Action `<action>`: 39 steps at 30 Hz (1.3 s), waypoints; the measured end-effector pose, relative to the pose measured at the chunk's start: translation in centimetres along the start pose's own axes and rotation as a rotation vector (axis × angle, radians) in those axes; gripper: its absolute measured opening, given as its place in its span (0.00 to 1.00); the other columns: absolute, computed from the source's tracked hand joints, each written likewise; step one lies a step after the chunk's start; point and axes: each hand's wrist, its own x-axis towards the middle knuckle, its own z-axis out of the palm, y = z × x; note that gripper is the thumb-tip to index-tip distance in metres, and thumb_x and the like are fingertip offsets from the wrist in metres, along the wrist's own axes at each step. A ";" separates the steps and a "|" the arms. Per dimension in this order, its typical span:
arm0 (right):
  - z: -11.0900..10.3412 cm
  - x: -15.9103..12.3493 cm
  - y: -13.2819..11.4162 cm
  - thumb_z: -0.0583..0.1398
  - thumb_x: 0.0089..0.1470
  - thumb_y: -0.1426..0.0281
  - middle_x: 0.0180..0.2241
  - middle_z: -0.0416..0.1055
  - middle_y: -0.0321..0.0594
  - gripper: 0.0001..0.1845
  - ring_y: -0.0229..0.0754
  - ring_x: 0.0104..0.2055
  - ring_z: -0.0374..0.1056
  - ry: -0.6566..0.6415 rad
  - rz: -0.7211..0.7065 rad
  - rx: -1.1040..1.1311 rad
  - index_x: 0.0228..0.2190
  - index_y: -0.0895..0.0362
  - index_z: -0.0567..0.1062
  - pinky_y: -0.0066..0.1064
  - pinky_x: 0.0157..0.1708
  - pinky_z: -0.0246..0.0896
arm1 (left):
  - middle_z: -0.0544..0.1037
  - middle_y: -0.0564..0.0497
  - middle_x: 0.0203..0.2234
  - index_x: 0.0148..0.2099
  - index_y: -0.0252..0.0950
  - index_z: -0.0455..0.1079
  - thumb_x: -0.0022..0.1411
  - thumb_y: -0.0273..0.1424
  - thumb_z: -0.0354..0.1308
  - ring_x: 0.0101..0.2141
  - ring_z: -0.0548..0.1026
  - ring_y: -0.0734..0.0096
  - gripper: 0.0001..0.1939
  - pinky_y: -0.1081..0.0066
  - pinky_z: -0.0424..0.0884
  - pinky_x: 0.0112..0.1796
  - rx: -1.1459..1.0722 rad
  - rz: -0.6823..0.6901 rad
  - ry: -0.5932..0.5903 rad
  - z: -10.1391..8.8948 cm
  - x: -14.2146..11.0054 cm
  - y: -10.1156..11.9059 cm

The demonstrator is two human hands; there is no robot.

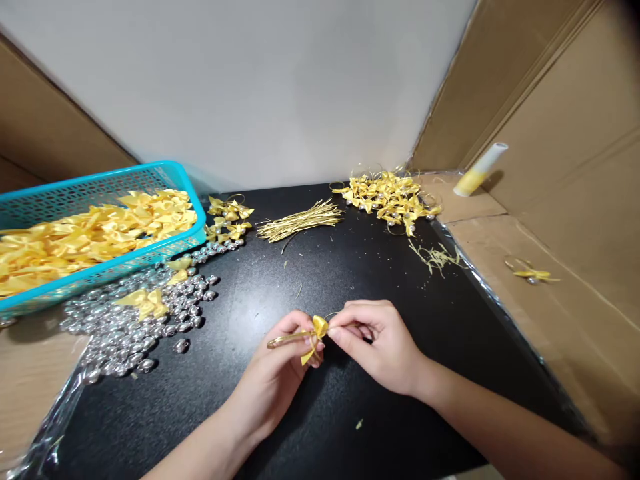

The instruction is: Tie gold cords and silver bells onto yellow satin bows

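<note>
Over the black tabletop, my left hand (pixel 285 363) is closed, pinching a yellow ribbon bow (pixel 319 327) between its fingertips. A slim, shiny gold object (pixel 286 339) lies across the same hand, pointing left; its kind is not clear. My right hand (pixel 380 343) meets the bow from the right, thumb and forefinger pressed together on a thin gold cord (pixel 332 315) that curves up beside the bow. The cord's ends are hidden by the fingers. Loose silver bells (pixel 183 345), small and round, lie left of my left hand.
A turquoise basket (pixel 195 193) of yellow bows stands at the left. Behind my hands lies a bundle of gold cords (pixel 303 221). Corded bows (pixel 390 197) are heaped at the back right, near cord scraps (pixel 436 257). A white-yellow tube (pixel 481 170) stands by the cardboard wall (pixel 565 167).
</note>
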 end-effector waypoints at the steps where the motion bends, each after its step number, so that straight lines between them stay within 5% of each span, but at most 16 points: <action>1: 0.0 0.0 0.0 0.60 0.52 0.75 0.17 0.59 0.30 0.09 0.30 0.19 0.52 0.000 0.003 0.001 0.24 0.60 0.79 0.25 0.20 0.49 | 0.75 0.54 0.21 0.26 0.35 0.71 0.46 0.27 0.70 0.24 0.70 0.78 0.09 0.80 0.67 0.28 0.001 0.000 0.000 0.0 0.0 0.0; 24: 0.1 0.1 0.3 0.59 0.52 0.72 0.20 0.64 0.33 0.08 0.31 0.20 0.53 -0.066 0.136 0.165 0.25 0.60 0.78 0.24 0.20 0.48 | 0.75 0.55 0.21 0.26 0.35 0.71 0.46 0.27 0.71 0.24 0.70 0.79 0.10 0.80 0.66 0.28 -0.005 0.008 -0.021 -0.2 0.1 -0.1; 39: -0.5 0.2 -0.2 0.59 0.53 0.77 0.17 0.56 0.29 0.09 0.31 0.20 0.53 -0.075 -0.051 -0.066 0.25 0.60 0.78 0.25 0.23 0.50 | 0.74 0.54 0.22 0.27 0.36 0.71 0.47 0.28 0.70 0.24 0.67 0.77 0.09 0.78 0.65 0.26 0.098 0.067 -0.012 -0.1 -0.1 0.1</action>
